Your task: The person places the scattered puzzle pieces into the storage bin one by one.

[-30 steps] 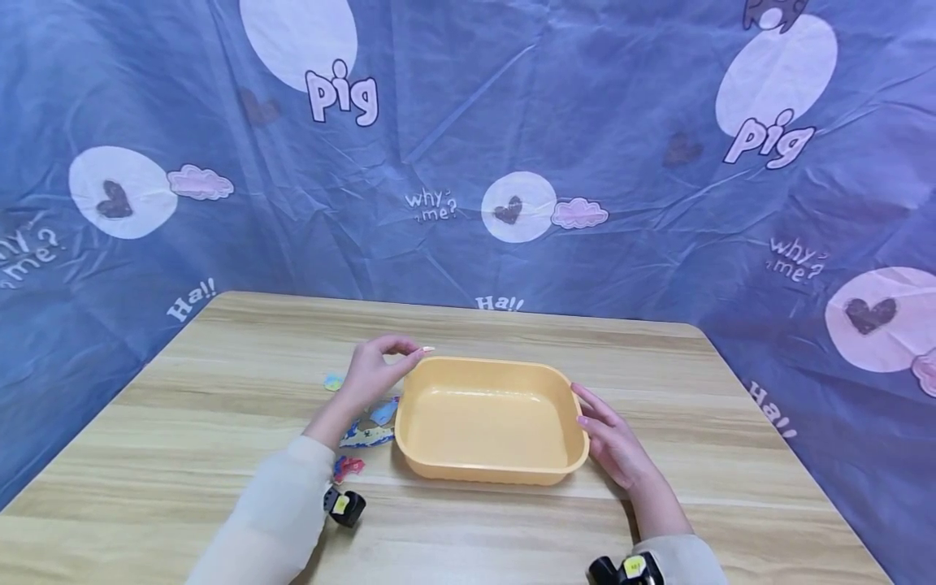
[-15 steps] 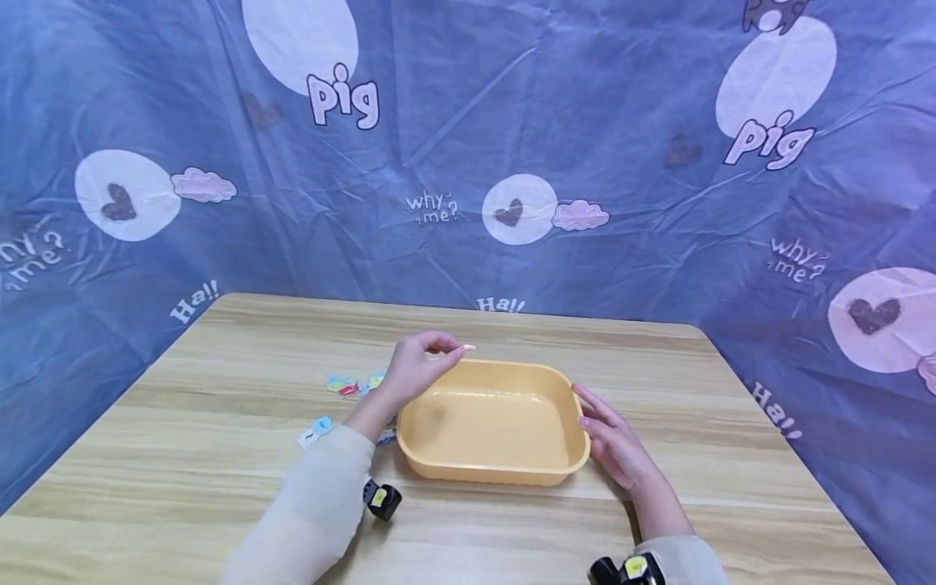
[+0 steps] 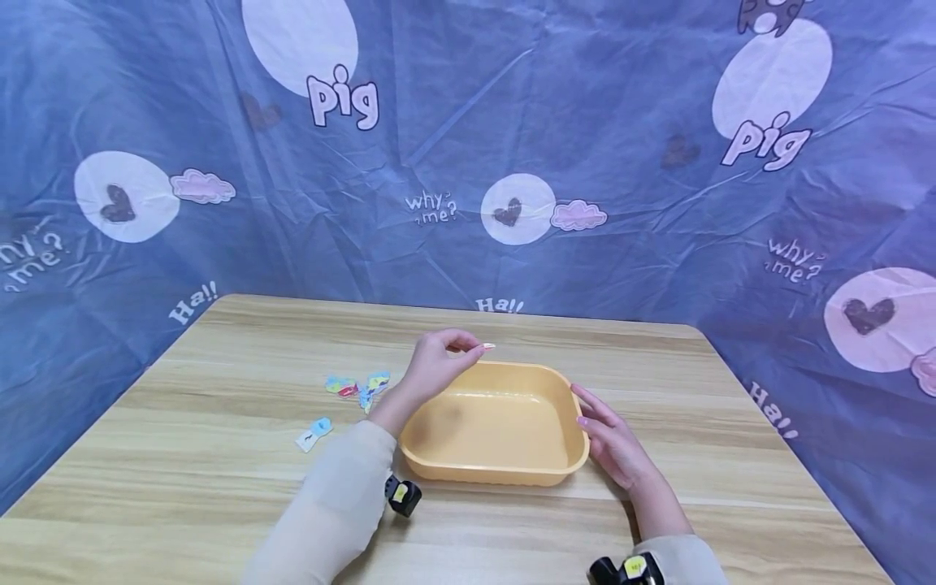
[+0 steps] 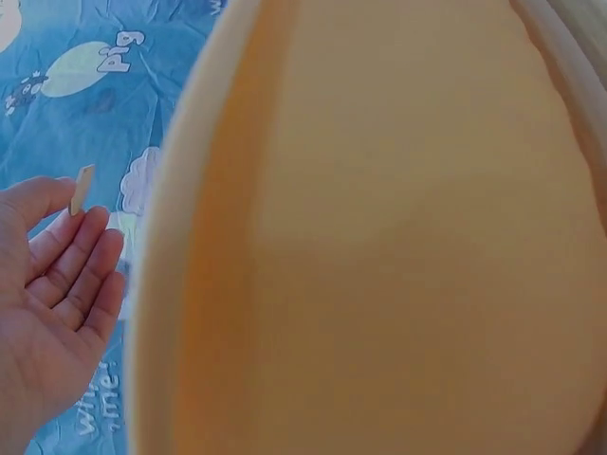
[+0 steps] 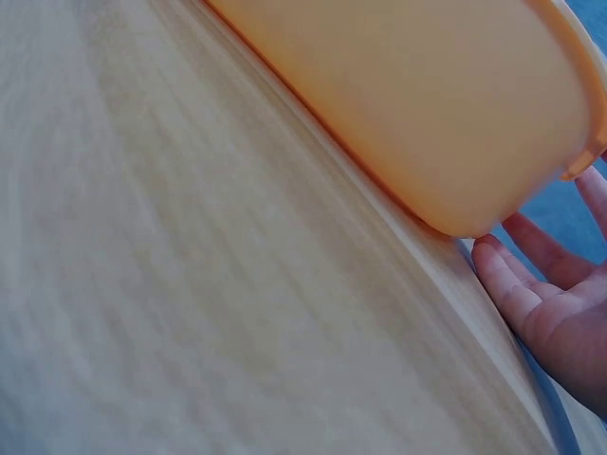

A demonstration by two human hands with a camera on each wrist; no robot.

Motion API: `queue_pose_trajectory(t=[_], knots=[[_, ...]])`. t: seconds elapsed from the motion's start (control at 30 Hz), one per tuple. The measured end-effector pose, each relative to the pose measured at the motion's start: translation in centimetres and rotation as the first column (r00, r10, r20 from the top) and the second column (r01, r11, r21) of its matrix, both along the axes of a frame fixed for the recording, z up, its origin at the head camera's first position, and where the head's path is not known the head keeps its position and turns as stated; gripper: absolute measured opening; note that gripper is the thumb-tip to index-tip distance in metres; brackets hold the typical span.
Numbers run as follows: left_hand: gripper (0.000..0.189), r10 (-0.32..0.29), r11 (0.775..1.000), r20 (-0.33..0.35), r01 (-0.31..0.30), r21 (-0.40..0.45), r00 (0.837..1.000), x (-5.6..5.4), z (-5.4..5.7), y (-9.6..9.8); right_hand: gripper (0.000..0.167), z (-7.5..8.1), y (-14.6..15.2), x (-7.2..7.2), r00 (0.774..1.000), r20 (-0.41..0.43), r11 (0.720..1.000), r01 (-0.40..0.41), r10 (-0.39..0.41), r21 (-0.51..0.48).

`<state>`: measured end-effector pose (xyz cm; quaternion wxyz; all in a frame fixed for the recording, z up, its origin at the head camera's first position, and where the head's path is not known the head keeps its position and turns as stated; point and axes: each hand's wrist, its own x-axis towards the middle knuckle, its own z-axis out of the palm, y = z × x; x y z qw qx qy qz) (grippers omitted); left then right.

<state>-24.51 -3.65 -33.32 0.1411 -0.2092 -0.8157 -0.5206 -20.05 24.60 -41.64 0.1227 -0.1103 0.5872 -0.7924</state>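
I have the left hand (image 3: 431, 370) raised over the far left corner of the yellow tub (image 3: 497, 467), thumb and forefinger pinched narrow on a small pale scrap (image 3: 487, 347) that pokes out past the fingertips toward the tub's middle. In the left wrist view the same scrap (image 4: 82, 190) stands above the fingers (image 4: 71, 261), with the tub's hollow filling most of the frame beside the palm. My right hand (image 3: 610, 439) lies flat on the wooden table (image 3: 219, 487), fingers straight and relaxed, pressed against the tub's right wall and holding nothing; the right wrist view shows those fingers (image 5: 517, 284) touching the tub's rounded corner where it meets the table. Behind the left wrist, away from the tub, a few colourful stickers (image 3: 358, 384) lie together on the wood, and one blue-and-white sticker (image 3: 313, 432) lies apart from them, nearer my sleeve. A blue printed cloth (image 3: 468, 146) hangs behind everything.
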Motion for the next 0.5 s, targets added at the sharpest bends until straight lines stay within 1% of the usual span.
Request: queue_pose_trajectory(t=[0.27, 0.5], knots=[[0.013, -0.044, 0.999, 0.042, 0.044, -0.007, 0.998, -0.4, 0.4, 1.8, 0.051, 0.1, 0.0, 0.2, 1.0, 0.0, 1.0, 0.009, -0.009, -0.004], [0.012, -0.075, 0.997, 0.091, 0.072, 0.04, 0.993, -0.7, 0.2, 3.1, 0.05, 0.1, -0.1, 0.1, 1.0, 0.002, 1.0, 0.009, -0.009, 0.001]])
